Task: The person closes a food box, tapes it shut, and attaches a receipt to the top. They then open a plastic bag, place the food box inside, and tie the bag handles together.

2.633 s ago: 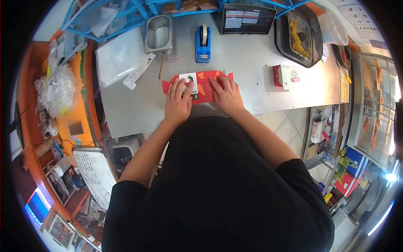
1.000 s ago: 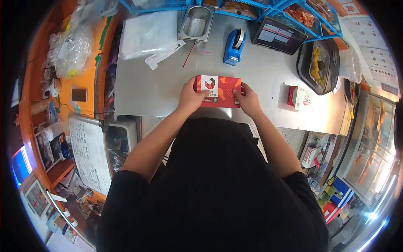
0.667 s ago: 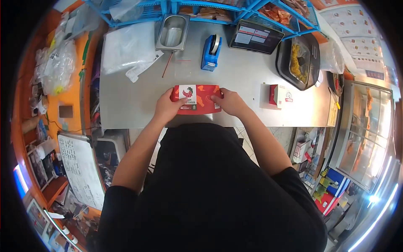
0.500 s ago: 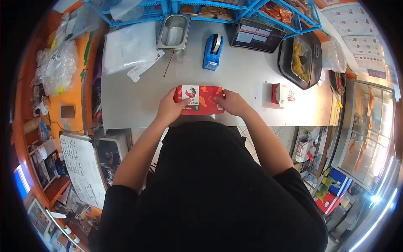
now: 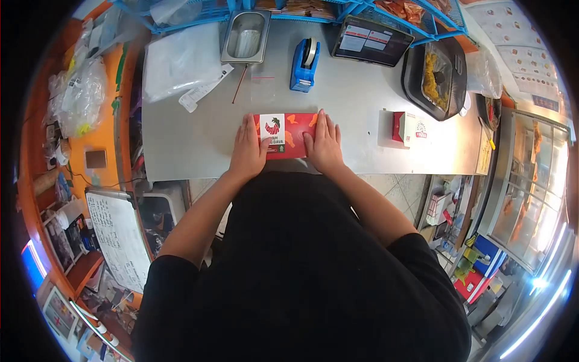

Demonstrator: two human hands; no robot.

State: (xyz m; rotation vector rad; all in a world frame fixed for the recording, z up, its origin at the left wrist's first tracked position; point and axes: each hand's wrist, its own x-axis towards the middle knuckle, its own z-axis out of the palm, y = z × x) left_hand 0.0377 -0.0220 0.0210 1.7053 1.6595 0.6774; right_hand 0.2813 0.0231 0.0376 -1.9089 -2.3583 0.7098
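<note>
A red cardboard food box [image 5: 294, 135] with a white logo panel sits at the front edge of the steel table, close to my body. My left hand [image 5: 248, 148] presses along its left side, thumb on the top near the logo. Against the right side lies my right hand [image 5: 324, 145], fingers stretched forward along the edge and thumb over the lid. The box is held between both hands. The undersides of the box and its contents are hidden.
Behind the box are a blue tape dispenser [image 5: 303, 66], a metal container [image 5: 246, 37], clear plastic bags [image 5: 181, 63] and a paper slip [image 5: 207, 87]. To the right stand a small red-and-white box [image 5: 403, 128], a tablet [image 5: 373, 41] and a black food tray [image 5: 416, 81].
My fingers have straightened along the box's sides, the right hand moving from the corner to lie flatter against the right end. The camera view has shifted slightly.
</note>
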